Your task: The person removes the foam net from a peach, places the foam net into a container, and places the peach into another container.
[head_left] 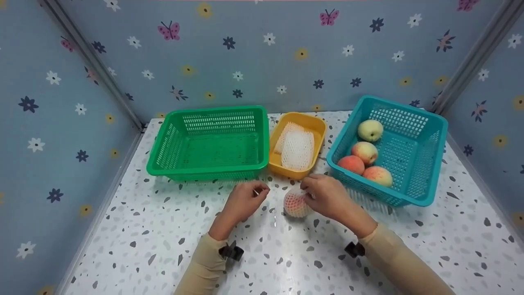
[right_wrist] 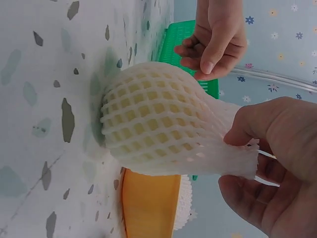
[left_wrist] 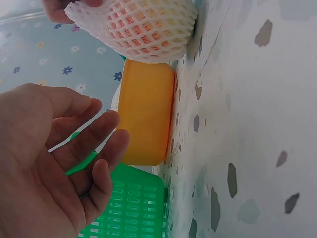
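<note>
A peach (head_left: 295, 203) in a white foam net sleeve (right_wrist: 158, 119) rests on the speckled table, in front of the yellow tray. My right hand (head_left: 327, 196) pinches the gathered open end of the sleeve between thumb and fingers, as the right wrist view shows. The left hand (head_left: 247, 200) hovers to the left of the peach, its fingers loosely bent with nothing in them. In the left wrist view the palm (left_wrist: 44, 163) shows bare, apart from the netted peach (left_wrist: 148, 29).
A green basket (head_left: 208, 168) stands at the back left with nothing in it. Beside it, the yellow tray (head_left: 286, 171) holds white foam net sleeves (head_left: 298, 150). At the right, a blue basket (head_left: 440, 164) contains several bare peaches (head_left: 377, 176). Patterned walls (head_left: 262, 53) enclose the table.
</note>
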Tool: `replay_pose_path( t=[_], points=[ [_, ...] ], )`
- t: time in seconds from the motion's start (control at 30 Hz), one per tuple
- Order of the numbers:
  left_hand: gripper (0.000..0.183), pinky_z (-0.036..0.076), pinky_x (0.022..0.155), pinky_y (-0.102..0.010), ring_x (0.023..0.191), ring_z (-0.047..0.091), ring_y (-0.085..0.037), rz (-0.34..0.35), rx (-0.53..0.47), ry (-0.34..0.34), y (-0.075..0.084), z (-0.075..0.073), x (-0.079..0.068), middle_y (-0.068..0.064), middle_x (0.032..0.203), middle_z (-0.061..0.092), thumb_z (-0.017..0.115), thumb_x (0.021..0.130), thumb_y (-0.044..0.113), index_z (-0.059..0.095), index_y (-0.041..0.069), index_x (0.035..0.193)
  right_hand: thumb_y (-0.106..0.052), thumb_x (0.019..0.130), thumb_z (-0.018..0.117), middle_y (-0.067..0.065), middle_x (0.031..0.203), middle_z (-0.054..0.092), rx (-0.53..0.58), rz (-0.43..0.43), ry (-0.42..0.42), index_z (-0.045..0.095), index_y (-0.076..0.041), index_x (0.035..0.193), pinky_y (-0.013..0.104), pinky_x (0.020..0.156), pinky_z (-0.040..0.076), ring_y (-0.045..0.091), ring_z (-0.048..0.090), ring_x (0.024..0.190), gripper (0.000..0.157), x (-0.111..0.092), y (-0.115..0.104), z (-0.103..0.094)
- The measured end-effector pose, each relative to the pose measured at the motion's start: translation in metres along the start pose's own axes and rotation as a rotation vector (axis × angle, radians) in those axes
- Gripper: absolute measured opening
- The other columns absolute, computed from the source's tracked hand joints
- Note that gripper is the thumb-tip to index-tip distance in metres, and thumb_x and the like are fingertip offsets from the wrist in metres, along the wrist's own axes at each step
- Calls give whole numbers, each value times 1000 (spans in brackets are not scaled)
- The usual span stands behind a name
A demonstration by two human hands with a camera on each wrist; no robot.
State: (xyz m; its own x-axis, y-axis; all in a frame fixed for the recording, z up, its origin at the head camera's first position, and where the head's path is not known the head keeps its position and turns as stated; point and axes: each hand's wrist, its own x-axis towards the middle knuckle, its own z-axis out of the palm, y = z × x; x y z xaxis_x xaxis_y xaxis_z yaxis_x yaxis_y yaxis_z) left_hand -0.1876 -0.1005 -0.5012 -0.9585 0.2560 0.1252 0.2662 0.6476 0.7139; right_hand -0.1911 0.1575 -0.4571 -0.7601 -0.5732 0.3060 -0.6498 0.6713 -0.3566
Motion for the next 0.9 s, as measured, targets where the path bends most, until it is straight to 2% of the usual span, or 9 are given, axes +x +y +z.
replay_pose_path(
  t=[0.33, 0.6, 0.9],
  points=[
    [14, 51, 71, -30, 79, 60, -10, 24, 6, -1, 2, -3, 2, 6, 88, 68, 63, 94, 16, 75, 9, 98, 1, 74, 68, -3, 85, 67, -13, -67, 50, 73, -12, 89, 26, 61, 51, 13, 61, 75, 20, 9, -6, -1],
    [13, 51, 72, -29, 79, 60, -9, 13, 11, -23, 2, -4, 2, 7, 89, 68, 62, 95, 17, 74, 12, 98, -3, 77, 69, -3, 87, 68, -7, -48, 21, 75, -14, 92, 23, 63, 51, 13, 62, 76, 20, 14, -13, -6],
    [16, 50, 71, -30, 80, 60, -11, 27, 9, -76, 0, -3, 1, 5, 89, 67, 62, 96, 17, 73, 7, 101, -3, 76, 70, -3, 88, 69, 6, -81, 87, 75, -13, 92, 27, 67, 52, 15, 61, 80, 20, 14, -12, -13]
  ],
)
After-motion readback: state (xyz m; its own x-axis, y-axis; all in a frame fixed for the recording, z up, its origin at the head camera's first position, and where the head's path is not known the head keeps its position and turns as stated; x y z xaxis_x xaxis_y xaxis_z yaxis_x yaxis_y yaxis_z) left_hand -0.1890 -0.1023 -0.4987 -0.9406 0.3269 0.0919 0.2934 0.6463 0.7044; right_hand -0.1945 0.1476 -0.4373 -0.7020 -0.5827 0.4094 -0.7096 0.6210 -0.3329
